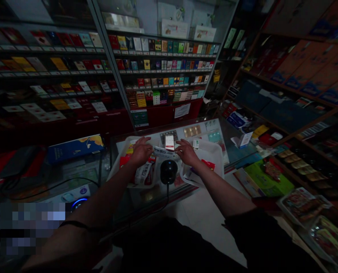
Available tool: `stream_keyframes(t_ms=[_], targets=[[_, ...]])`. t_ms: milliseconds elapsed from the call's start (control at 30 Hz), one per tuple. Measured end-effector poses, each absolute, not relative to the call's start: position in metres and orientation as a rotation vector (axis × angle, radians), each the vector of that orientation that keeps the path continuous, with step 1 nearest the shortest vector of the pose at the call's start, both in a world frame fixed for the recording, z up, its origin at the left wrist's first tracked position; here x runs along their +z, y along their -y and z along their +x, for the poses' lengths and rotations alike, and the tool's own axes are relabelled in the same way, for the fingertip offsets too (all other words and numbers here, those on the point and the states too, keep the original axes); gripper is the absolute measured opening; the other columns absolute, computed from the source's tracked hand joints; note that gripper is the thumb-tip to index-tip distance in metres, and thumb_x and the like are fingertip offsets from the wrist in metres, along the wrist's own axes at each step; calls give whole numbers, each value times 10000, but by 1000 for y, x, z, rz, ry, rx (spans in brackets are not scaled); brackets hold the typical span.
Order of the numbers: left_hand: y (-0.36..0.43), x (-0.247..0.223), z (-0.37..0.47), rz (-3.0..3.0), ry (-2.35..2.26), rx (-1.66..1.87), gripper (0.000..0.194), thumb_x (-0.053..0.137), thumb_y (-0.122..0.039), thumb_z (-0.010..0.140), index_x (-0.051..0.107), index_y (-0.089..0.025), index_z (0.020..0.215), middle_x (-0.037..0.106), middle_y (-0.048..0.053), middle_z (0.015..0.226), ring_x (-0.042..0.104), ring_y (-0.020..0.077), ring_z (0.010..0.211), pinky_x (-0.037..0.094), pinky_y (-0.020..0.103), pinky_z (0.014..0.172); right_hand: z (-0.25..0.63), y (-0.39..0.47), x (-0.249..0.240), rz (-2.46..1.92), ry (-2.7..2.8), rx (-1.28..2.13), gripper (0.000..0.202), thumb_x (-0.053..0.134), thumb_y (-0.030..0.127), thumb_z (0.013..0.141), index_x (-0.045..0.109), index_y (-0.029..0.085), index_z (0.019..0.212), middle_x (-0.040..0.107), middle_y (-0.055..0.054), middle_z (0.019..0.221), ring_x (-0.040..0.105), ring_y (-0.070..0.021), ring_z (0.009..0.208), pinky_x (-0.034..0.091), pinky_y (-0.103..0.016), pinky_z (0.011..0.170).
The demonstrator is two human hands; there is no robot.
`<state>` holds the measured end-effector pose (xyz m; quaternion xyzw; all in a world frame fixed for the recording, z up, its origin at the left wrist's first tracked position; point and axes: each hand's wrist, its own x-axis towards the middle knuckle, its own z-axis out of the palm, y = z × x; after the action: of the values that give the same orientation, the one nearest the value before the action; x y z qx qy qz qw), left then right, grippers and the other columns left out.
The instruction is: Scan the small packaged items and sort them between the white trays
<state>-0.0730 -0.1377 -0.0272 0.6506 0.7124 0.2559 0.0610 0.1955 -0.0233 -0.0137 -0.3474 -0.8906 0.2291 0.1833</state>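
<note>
Between my hands on the glass counter lies a long white packet with dark print (pixel 163 152). My left hand (pixel 142 151) is at its left end, over a white tray (pixel 112 170) of red, yellow and white packets. At the packet's right end is my right hand (pixel 185 151), beside a second white tray (pixel 219 161) with a few items. Both hands have bent fingers near the packet; the exact grip is too dark to make out. A lit phone (pixel 169 142) sits just beyond the packet. Nearer me stands a black rounded device (pixel 168 171) with a cable.
Shelves of small boxes (pixel 169 65) rise behind the counter. To the left lie a blue box (pixel 75 148) and a dark device with a cable. At the right are a green box (pixel 267 176), plastic-covered trays (pixel 305 204) and stacked cartons (pixel 308 68).
</note>
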Motion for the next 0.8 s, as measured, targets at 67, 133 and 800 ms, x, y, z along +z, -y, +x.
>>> stream_keyframes(t_ms=[67, 133, 800], targets=[[136, -31, -70, 1970, -2169, 749, 257, 580, -320, 918, 792, -191, 851, 534, 108, 1584, 401, 350, 1508, 297, 591, 1270, 197, 21, -21, -1002, 2532, 643, 179, 705, 140, 927, 832, 204, 1036, 623, -126, 1514, 426, -289, 1529, 289, -551, 1282], [135, -36, -68, 1966, -2188, 736, 253, 585, -316, 914, 801, -195, 863, 534, 96, 1591, 376, 362, 1529, 290, 599, 1274, 198, 18, -31, -1017, 2541, 652, 177, 697, 152, 936, 833, 206, 1036, 617, -122, 1521, 412, -284, 1540, 276, -551, 1290], [113, -70, -72, 1981, -2213, 616, 236, 605, -314, 911, 819, -227, 864, 574, 57, 1577, 422, 356, 1513, 310, 572, 1270, 202, -2, -75, -988, 2478, 681, 160, 715, 140, 873, 837, 241, 899, 717, -97, 1381, 536, -310, 1451, 321, -597, 1278]])
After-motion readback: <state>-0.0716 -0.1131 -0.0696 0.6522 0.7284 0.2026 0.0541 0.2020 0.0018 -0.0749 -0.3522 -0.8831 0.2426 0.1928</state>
